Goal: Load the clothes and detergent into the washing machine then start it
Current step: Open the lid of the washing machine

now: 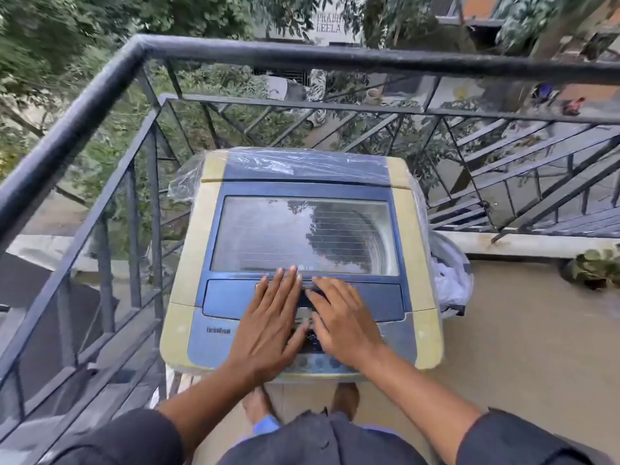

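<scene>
1. Balcony setting: dark metal railing (84, 105) wraps from 9 to 2 o'clock, trees and a street beyond it, tan floor at 3 o'clock.
2. Washing machine (188, 263), top-loading, stands at centre frame, blue and cream. Clear plastic film (188, 177) covers its rear at 12 o'clock.
3. Lid (302, 234) is down, with a glass window; the steel drum shows through it.
4. Left hand (268, 325) lies flat, fingers straight and close together, tips at the near edge of the window. It holds nothing.
5. Right hand (339, 322) is beside it at 3 o'clock, fingers bent down onto the lid's front strip at the handle recess. I cannot tell whether they hook under the edge.
6. Clothes (451, 280): a pale bundle in a basket just right of the machine, at 3 o'clock. Detergent is not in view.
7. Handling judgement: lid is rigid and hinged at the rear, the glass adds weight and is probably slick; take hold at the front-centre recess and lift upward. The clothes look soft and light; gather them by the handful.
8. Writing: a logo on the front panel (218, 330) at 7 o'clock, too blurred to read. A wall sign (330, 23) at 12 o'clock reads partly "PRABH… LEELA".
9. Task status: loading not yet begun.
</scene>
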The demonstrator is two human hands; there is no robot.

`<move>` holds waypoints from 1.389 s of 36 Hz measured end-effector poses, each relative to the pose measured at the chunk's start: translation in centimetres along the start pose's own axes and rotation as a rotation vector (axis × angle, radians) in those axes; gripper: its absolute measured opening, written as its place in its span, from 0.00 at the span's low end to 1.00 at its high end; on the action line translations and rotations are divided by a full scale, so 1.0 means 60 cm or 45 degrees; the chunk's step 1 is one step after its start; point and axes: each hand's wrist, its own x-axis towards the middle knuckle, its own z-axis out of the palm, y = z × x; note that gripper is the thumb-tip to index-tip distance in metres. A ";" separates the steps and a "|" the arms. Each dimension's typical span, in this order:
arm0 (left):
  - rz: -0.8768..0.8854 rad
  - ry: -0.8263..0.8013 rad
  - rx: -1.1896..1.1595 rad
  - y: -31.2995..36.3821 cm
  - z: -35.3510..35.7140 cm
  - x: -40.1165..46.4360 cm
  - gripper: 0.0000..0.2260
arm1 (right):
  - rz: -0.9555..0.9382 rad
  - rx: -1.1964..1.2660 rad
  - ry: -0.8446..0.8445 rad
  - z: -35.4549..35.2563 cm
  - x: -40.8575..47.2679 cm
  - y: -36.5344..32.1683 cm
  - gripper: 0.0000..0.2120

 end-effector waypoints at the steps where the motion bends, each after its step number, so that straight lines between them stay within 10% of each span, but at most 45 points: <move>1: 0.026 -0.009 0.015 0.005 0.000 -0.007 0.35 | -0.032 0.006 -0.003 0.001 -0.002 -0.002 0.20; 33: -0.131 -0.091 0.012 0.018 -0.043 -0.008 0.15 | 0.082 0.025 -0.408 -0.040 0.006 -0.014 0.21; 50: -0.030 0.253 -0.025 0.004 -0.197 0.084 0.19 | 0.000 0.008 0.072 -0.206 0.076 -0.032 0.13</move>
